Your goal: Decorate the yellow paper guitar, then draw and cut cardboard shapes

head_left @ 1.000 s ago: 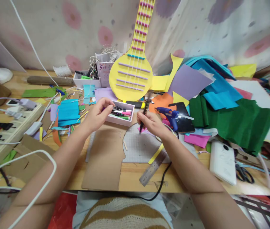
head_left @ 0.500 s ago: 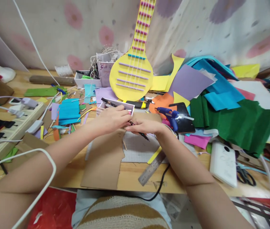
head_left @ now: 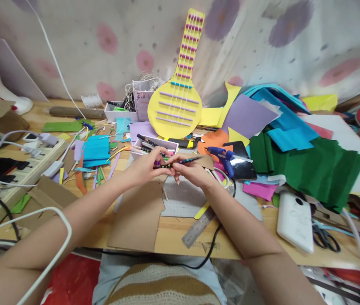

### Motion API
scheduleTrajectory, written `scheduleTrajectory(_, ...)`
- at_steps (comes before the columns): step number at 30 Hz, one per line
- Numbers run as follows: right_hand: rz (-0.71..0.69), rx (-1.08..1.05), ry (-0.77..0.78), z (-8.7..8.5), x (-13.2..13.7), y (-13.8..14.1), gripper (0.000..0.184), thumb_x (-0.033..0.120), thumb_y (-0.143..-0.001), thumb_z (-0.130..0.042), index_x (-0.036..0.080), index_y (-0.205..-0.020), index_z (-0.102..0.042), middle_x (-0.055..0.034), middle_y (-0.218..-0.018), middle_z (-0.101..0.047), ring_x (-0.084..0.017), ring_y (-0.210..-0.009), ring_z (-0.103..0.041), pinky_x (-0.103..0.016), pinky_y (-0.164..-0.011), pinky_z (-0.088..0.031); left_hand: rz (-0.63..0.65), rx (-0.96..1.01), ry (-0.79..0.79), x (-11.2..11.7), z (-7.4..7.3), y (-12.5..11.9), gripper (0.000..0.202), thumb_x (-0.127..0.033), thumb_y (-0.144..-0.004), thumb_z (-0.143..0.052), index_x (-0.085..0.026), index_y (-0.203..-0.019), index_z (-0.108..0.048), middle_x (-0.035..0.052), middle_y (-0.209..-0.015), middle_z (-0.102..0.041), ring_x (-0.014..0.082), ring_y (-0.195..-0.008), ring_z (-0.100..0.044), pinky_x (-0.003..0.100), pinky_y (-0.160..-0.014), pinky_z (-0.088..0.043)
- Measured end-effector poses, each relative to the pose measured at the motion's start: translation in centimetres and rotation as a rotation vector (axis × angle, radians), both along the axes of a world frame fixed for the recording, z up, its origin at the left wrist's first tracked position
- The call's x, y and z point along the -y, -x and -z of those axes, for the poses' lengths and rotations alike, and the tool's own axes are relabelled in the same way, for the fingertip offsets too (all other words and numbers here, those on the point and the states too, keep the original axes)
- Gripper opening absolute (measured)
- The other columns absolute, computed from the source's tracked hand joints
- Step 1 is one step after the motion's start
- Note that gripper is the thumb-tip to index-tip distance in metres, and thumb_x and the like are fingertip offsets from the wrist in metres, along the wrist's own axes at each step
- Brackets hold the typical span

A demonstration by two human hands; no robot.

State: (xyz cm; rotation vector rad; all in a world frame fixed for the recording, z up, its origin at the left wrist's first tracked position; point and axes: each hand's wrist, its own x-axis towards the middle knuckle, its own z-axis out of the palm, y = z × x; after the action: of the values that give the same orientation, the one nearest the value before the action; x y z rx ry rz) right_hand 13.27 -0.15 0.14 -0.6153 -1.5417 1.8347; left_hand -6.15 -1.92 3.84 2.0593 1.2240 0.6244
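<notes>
My left hand and my right hand meet over the middle of the table, fingers closed round a black pen with coloured dots. The pen lies nearly level, one end pointing right beyond my right fingers. Partly behind my left hand is a small white box with several pens and markers in it. Below the hands lie a piece of brown cardboard and a grey gridded mat. A metal ruler rests at the mat's front edge. My fingers hide part of the pen.
A yellow paper lute with strings stands at the back. Right of my hands are a blue glue gun, green crepe paper, a white power bank and scissors. Left are blue paper and a power strip.
Both hands have lifted slightly away from the pen box. The pen has swung from slanting down to the right to nearly level, and the head view has tilted up.
</notes>
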Motion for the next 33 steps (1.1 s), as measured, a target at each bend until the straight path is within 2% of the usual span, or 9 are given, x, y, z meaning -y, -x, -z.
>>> scheduleTrajectory(4, 0.141, 0.006, -0.008, 0.1, 0.4, 1.1, 0.033, 0.049, -0.079, -0.058, 0.016, -0.084, -0.053, 0.0050, -0.054, -0.050, -0.007, -0.045, -0.047, -0.019, -0.042, -0.040, 0.068, 0.058, 0.163, 0.4, 0.3, -0.6, 0.024, -0.040, -0.082, -0.049, -0.017, -0.085, -0.053, 0.0009, -0.077, -0.058, 0.0127, -0.068, -0.053, 0.025, -0.060, -0.039)
scheduleTrajectory(8, 0.213, 0.041, -0.055, -0.1, 0.2, 0.9, 0.039, 0.057, -0.080, -0.051, 0.018, -0.079, -0.050, 0.0060, -0.052, -0.046, -0.007, -0.043, -0.042, -0.021, -0.043, -0.036, 0.106, 0.079, 0.269, 0.5, 0.2, -0.3, 0.028, -0.041, -0.083, -0.048, -0.017, -0.098, -0.048, -0.0007, -0.072, -0.055, 0.0124, -0.065, -0.051, 0.025, -0.059, -0.039)
scheduleTrajectory(12, 0.389, 0.121, -0.199, -1.1, -0.3, 0.0, 0.049, 0.063, -0.082, -0.041, 0.018, -0.063, -0.043, 0.0034, -0.057, -0.043, -0.008, -0.052, -0.042, -0.022, -0.051, -0.037, 0.025, -0.003, 0.210, 0.6, -0.2, 0.5, 0.038, -0.040, -0.082, -0.049, -0.019, -0.112, -0.039, -0.0036, -0.072, -0.048, 0.0112, -0.062, -0.046, 0.024, -0.058, -0.037)
scheduleTrajectory(15, 0.366, 0.215, -0.260, -1.6, -0.6, -0.6, 0.050, 0.063, -0.083, -0.040, 0.018, -0.060, -0.041, 0.0021, -0.059, -0.043, -0.009, -0.056, -0.042, -0.023, -0.054, -0.037, 0.002, -0.055, 0.139, 0.7, -0.4, 1.0, 0.021, -0.030, -0.085, -0.038, -0.020, -0.103, -0.042, -0.0020, -0.077, -0.050, 0.0115, -0.066, -0.046, 0.025, -0.064, -0.038)
scheduleTrajectory(18, 0.328, 0.227, -0.266, -1.5, -0.9, -0.8, 0.050, 0.062, -0.084, -0.038, 0.018, -0.060, -0.041, 0.0018, -0.058, -0.044, -0.009, -0.055, -0.042, -0.024, -0.054, -0.037, -0.031, -0.148, 0.058, 0.2, -0.7, 1.8, 0.017, -0.025, -0.082, -0.038, -0.021, -0.096, -0.046, -0.0010, -0.079, -0.052, 0.0125, -0.067, -0.047, 0.025, -0.062, -0.037)
scheduleTrajectory(23, 0.392, 0.248, -0.223, -0.3, -1.7, -0.9, 0.048, 0.062, -0.083, -0.041, 0.019, -0.063, -0.041, 0.0038, -0.056, -0.041, -0.008, -0.052, -0.040, -0.023, -0.052, -0.035, -0.319, -0.459, -0.122, -3.4, -2.0, 4.2, 0.022, -0.034, -0.074, -0.051, -0.023, -0.091, -0.059, -0.0004, -0.070, -0.055, 0.0143, -0.061, -0.049, 0.024, -0.053, -0.029)
scheduleTrajectory(25, 0.428, 0.236, -0.173, 0.1, -1.9, -0.9, 0.046, 0.063, -0.081, -0.043, 0.019, -0.066, -0.041, 0.0049, -0.055, -0.040, -0.008, -0.051, -0.039, -0.022, -0.050, -0.033, -0.272, -0.568, -0.126, -5.3, -2.5, 5.1, 0.028, -0.043, -0.069, -0.058, -0.025, -0.090, -0.063, 0.0006, -0.070, -0.058, 0.0150, -0.061, -0.050, 0.023, -0.052, -0.027)
scheduleTrajectory(28, 0.446, 0.208, -0.112, 0.7, -2.2, -0.9, 0.046, 0.064, -0.079, -0.045, 0.019, -0.069, -0.042, 0.0055, -0.054, -0.039, -0.008, -0.050, -0.038, -0.022, -0.049, -0.032, -0.087, -0.671, -0.003, -7.7, -2.8, 5.4, 0.033, -0.053, -0.062, -0.063, -0.024, -0.079, -0.067, 0.0018, -0.071, -0.063, 0.0146, -0.059, -0.051, 0.023, -0.051, -0.027)
scheduleTrajectory(33, 0.447, 0.181, -0.086, 1.2, -2.5, -0.9, 0.046, 0.064, -0.078, -0.046, 0.019, -0.069, -0.044, 0.0058, -0.054, -0.039, -0.008, -0.049, -0.039, -0.023, -0.049, -0.032, 0.095, -0.735, 0.208, -9.9, -3.2, 4.7, 0.026, -0.047, -0.057, -0.066, -0.022, -0.063, -0.066, 0.0017, -0.064, -0.065, 0.0144, -0.055, -0.051, 0.023, -0.051, -0.029)
